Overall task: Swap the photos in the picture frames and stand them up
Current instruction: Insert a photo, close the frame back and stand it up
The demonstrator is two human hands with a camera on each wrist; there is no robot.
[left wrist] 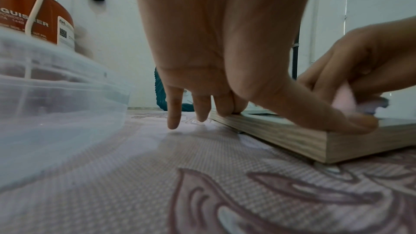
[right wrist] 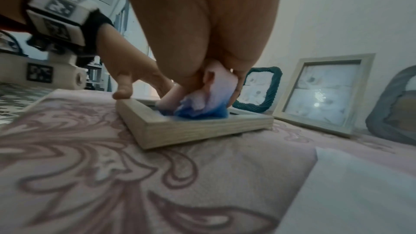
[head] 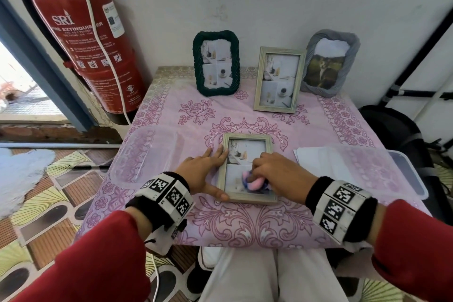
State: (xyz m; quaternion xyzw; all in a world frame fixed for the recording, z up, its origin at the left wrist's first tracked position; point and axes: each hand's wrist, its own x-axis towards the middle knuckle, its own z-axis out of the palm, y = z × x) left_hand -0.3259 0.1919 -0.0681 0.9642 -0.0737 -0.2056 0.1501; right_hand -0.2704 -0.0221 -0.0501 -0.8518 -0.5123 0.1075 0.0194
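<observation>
The left hand (head: 208, 169) is lying open, pressing down the flat frame (head: 247, 197), while the right hand (head: 277, 174) is gripping a cloth (head: 252, 181) and should be wiping the glass lightly to avoid sliding it.

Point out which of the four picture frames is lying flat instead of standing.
The light wooden frame nearest the person, under both hands; the dark green, second wooden and grey frames stand upright.

Pink-clothed table (head: 245, 223), frames, plastic tubs
</observation>
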